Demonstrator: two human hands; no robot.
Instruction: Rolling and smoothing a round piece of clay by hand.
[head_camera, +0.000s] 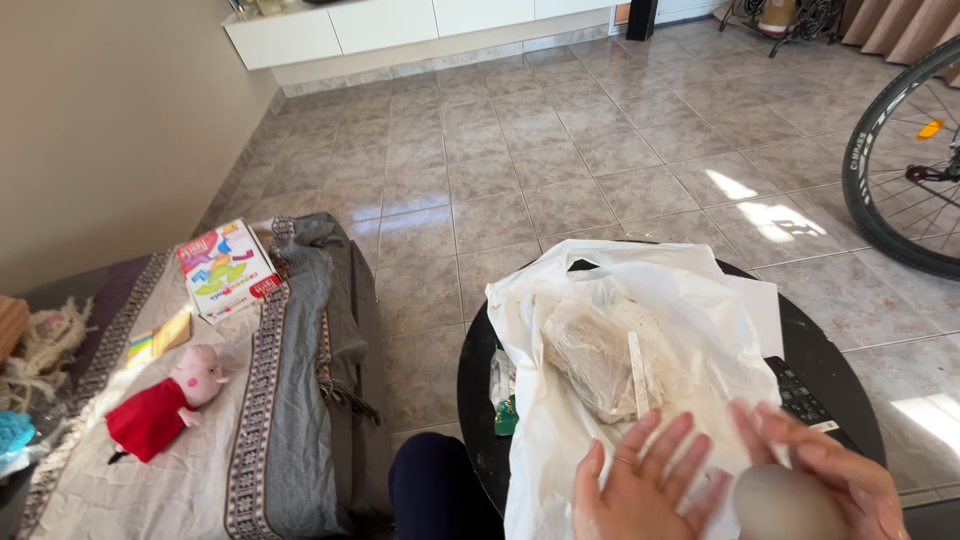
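Observation:
My left hand (640, 485) lies flat, fingers spread, on a white plastic bag (690, 340) spread over a round black table (830, 350). A ring sits on one finger. My right hand (835, 475) curls around a smooth grey-beige ball (785, 505) that looks like clay or dough, at the bottom edge of the view. On the bag, just beyond my fingers, lies a clear wrapped pack of grey material (595, 355). My dark-clad knee (435, 485) shows beside the table.
A remote control (800, 395) and small green item (506, 415) lie on the table beside the bag. To the left, a covered couch (290, 400) carries a pink plush pig in red (165, 405) and a colourful box (226, 268). A bicycle wheel (900, 170) stands at right on tiled floor.

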